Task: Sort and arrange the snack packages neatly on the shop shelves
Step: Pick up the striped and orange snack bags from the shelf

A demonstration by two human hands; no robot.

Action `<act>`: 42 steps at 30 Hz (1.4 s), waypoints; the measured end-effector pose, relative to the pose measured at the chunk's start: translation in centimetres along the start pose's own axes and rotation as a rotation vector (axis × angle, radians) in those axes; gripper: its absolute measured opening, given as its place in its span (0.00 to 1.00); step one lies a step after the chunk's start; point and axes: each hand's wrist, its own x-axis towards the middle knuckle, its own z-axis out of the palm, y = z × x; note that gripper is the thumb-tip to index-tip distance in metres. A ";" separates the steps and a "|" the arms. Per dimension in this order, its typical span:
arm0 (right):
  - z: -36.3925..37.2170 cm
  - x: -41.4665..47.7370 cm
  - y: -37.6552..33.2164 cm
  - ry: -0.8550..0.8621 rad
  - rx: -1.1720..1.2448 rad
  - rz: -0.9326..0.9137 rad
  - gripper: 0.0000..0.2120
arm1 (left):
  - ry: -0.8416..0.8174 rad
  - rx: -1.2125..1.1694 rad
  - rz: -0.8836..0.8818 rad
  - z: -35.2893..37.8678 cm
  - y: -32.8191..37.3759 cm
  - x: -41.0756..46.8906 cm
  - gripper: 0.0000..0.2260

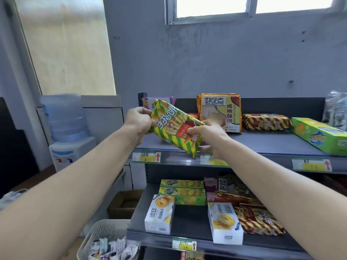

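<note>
Both hands hold a green-and-yellow striped packet (175,128) tilted above the left front edge of the top shelf (262,141). The left hand (139,121) grips its upper left end; the right hand (208,133) pinches its lower right side. The packet's low corner overhangs the shelf edge, so let go here, it would likely slide off toward the lower shelf (189,218).
</note>
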 end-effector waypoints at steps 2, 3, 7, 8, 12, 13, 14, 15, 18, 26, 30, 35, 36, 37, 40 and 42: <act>-2.6 -0.7 0.0 -0.010 -0.073 -0.016 0.15 | 0.014 -0.027 0.080 2.2 0.8 -1.1 0.12; -4.1 -1.2 -0.1 -0.005 -0.132 -0.036 0.14 | 0.008 -0.038 0.123 3.5 1.3 -1.7 0.12; -10.9 -3.4 -0.8 0.059 -0.223 -0.175 0.17 | -0.043 -0.056 0.228 10.1 3.9 -4.4 0.11; -12.8 -4.0 -0.9 0.075 -0.218 -0.207 0.18 | -0.059 -0.073 0.246 12.1 4.7 -5.3 0.11; -21.4 -6.9 -1.1 0.139 -0.187 -0.292 0.20 | -0.172 -0.168 0.291 20.8 7.6 -9.3 0.10; -23.7 -7.7 -1.1 0.158 -0.175 -0.305 0.19 | -0.211 -0.179 0.308 23.0 8.2 -10.4 0.09; -26.1 -8.6 -1.1 0.178 -0.172 -0.313 0.18 | -0.252 -0.195 0.325 25.2 8.8 -11.6 0.09; -28.4 -9.4 -1.0 0.203 -0.175 -0.315 0.18 | -0.297 -0.220 0.337 27.4 9.4 -12.8 0.10; -35.0 -11.6 -0.4 0.316 -0.169 -0.291 0.20 | -0.442 -0.300 0.336 33.7 10.5 -16.2 0.10; -47.6 -15.1 1.6 0.589 -0.023 -0.296 0.28 | -0.662 -0.332 0.284 46.9 11.7 -20.9 0.22; -51.9 -14.6 1.6 0.715 -0.036 -0.344 0.24 | -0.931 -0.235 0.164 51.9 11.8 -21.9 0.14; -56.6 -13.1 0.7 0.759 -0.052 -0.388 0.20 | -1.056 -0.261 0.148 57.5 12.3 -20.9 0.14; -57.6 -12.8 0.4 0.763 -0.061 -0.380 0.20 | -1.066 -0.277 0.143 58.7 12.5 -20.7 0.14; -58.6 -12.7 0.2 0.767 -0.067 -0.368 0.20 | -1.076 -0.290 0.137 59.8 12.7 -20.4 0.14; -61.6 -12.0 -0.2 0.793 -0.089 -0.357 0.14 | -1.121 -0.314 0.136 63.0 13.3 -20.0 0.10; -63.4 -11.5 -0.1 0.808 -0.088 -0.361 0.13 | -1.138 -0.340 0.115 65.0 13.6 -19.9 0.09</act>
